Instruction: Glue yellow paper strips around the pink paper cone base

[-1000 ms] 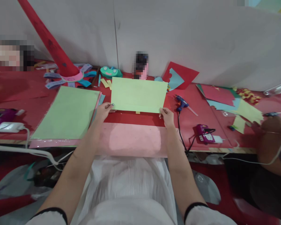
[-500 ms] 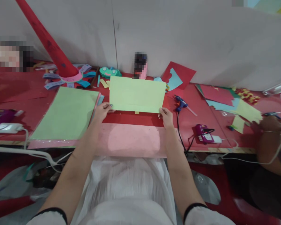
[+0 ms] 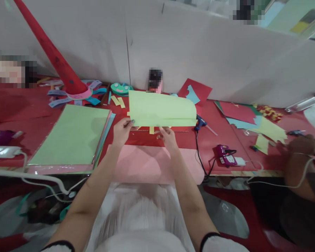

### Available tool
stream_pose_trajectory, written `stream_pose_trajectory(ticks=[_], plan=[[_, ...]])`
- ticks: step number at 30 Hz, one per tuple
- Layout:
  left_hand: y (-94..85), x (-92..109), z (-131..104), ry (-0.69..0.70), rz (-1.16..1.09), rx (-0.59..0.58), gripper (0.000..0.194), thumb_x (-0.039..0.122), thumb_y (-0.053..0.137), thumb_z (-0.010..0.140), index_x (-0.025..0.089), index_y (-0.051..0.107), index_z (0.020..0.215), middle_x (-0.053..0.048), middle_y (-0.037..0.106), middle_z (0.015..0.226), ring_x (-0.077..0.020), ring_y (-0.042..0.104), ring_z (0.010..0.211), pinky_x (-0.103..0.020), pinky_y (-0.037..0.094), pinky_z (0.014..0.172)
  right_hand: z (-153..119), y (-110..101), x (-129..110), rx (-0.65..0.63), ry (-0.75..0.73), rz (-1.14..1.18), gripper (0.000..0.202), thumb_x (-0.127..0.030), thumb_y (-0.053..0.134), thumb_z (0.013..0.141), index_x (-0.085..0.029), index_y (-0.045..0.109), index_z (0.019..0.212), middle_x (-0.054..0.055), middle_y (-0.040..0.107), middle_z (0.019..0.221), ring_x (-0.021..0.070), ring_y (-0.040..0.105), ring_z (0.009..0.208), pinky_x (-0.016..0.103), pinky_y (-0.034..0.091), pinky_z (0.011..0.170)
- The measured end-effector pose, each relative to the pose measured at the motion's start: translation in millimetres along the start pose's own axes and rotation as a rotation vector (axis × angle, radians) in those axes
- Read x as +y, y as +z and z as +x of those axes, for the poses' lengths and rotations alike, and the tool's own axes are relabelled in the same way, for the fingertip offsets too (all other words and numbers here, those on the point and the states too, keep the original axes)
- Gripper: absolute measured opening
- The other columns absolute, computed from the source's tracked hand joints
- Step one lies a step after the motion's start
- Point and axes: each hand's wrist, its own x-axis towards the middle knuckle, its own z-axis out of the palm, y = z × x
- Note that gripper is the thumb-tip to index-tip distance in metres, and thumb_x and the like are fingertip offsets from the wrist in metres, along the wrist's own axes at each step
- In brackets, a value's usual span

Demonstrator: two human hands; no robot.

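The light green sheet (image 3: 162,108) has its long axis left to right, roughly parallel to the front edge of the table (image 3: 210,157), toward the back edge. The left hand (image 3: 123,129) pinches its lower-left corner; the right hand (image 3: 168,137) meets its lower edge mid-length, grip unclear. Smooth and thin, it curves at the upper right.

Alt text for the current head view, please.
Two bare hands, left and right, hold a curling pale green sheet by its lower edge over a red table. Stacked green paper lies left; a blue glue gun lies right.
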Motion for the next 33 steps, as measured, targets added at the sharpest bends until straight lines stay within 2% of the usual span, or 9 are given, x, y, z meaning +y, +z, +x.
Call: stream_pose_trajectory(ticks=[3, 5, 8, 11, 17, 20, 28, 33], plan=[[16.0, -12.5, -8.7, -0.046, -0.028, -0.099, 0.012, 0.03, 0.061, 0.077, 0.018, 0.058, 0.079, 0.002, 0.064, 0.066, -0.0159, 0.068, 0.06, -0.027, 0.057, 0.063, 5.3, 19.1, 19.0, 0.166, 0.015, 0.045, 0.032, -0.043, 0.072, 0.064, -0.015, 0.063, 0.076, 0.002, 0.066, 0.065, 0.0114, 0.06, 0.054, 0.021, 0.043, 0.042], [21.5, -24.4, -10.8, -0.145, -0.035, -0.092, 0.009, 0.024, 0.06, 0.076, 0.018, 0.057, 0.083, 0.004, 0.063, 0.063, -0.0132, 0.065, 0.053, -0.026, 0.056, 0.059, 9.0, 23.5, 30.1, 0.248, 0.065, 0.041, 0.031, -0.042, 0.073, 0.063, -0.014, 0.061, 0.069, 0.0, 0.062, 0.056, 0.0107, 0.057, 0.047, 0.022, 0.043, 0.041], [22.8, -37.9, -9.6, -0.3, -0.06, -0.122, 0.014, 0.015, 0.059, 0.075, 0.018, 0.055, 0.088, 0.006, 0.062, 0.059, -0.0123, 0.064, 0.049, -0.024, 0.055, 0.054, 11.7, 22.2, 38.8, 0.238, 0.075, 0.012, 0.028, -0.037, 0.075, 0.062, -0.014, 0.059, 0.067, -0.001, 0.06, 0.053, 0.0103, 0.057, 0.046, 0.021, 0.044, 0.04], [21.0, -41.4, -8.5, -0.35, -0.094, -0.133, 0.016, 0.015, 0.057, 0.077, 0.017, 0.054, 0.092, 0.005, 0.061, 0.057, -0.0137, 0.065, 0.051, -0.026, 0.055, 0.057, 11.2, 19.2, 39.2, 0.207, 0.063, -0.002, 0.029, -0.038, 0.075, 0.064, -0.014, 0.059, 0.068, -0.001, 0.059, 0.051, 0.0107, 0.057, 0.046, 0.02, 0.045, 0.039], [22.5, -40.6, -11.2, -0.321, -0.049, -0.164, 0.035, 0.02, 0.061, 0.077, 0.014, 0.056, 0.111, 0.002, 0.063, 0.063, -0.016, 0.064, 0.051, -0.033, 0.056, 0.061, 8.6, 20.0, 36.7, 0.22, 0.072, -0.009, 0.024, -0.034, 0.073, 0.066, -0.014, 0.059, 0.07, -0.001, 0.059, 0.051, 0.0114, 0.059, 0.046, 0.021, 0.048, 0.042], [23.8, -42.1, -11.9, -0.267, -0.072, -0.2, 0.039, 0.022, 0.062, 0.076, 0.013, 0.058, 0.114, -0.001, 0.065, 0.07, -0.0173, 0.066, 0.055, -0.036, 0.057, 0.064, 6.3, 21.8, 35.3, 0.204, 0.083, -0.05, 0.023, -0.032, 0.074, 0.065, -0.013, 0.061, 0.067, -0.001, 0.06, 0.05, 0.0115, 0.058, 0.045, 0.022, 0.049, 0.042], [25.7, -38.5, -13.0, -0.166, -0.08, -0.215, 0.034, 0.026, 0.066, 0.074, 0.016, 0.063, 0.106, 0.002, 0.065, 0.067, -0.014, 0.066, 0.061, -0.031, 0.059, 0.07, 1.2, 24.8, 29.6, 0.198, 0.04, -0.13, 0.024, -0.033, 0.074, 0.064, -0.012, 0.064, 0.063, 0.001, 0.062, 0.047, 0.0118, 0.054, 0.037, 0.024, 0.048, 0.039], [23.9, -42.2, -10.9, -0.215, -0.094, -0.224, 0.03, 0.034, 0.073, 0.065, 0.015, 0.064, 0.087, 0.0, 0.067, 0.07, -0.0153, 0.066, 0.068, -0.032, 0.059, 0.072, 2.5, 23.1, 32.5, 0.241, 0.034, -0.171, 0.021, -0.032, 0.073, 0.065, -0.013, 0.064, 0.065, 0.002, 0.063, 0.049, 0.0133, 0.058, 0.041, 0.025, 0.051, 0.043]])
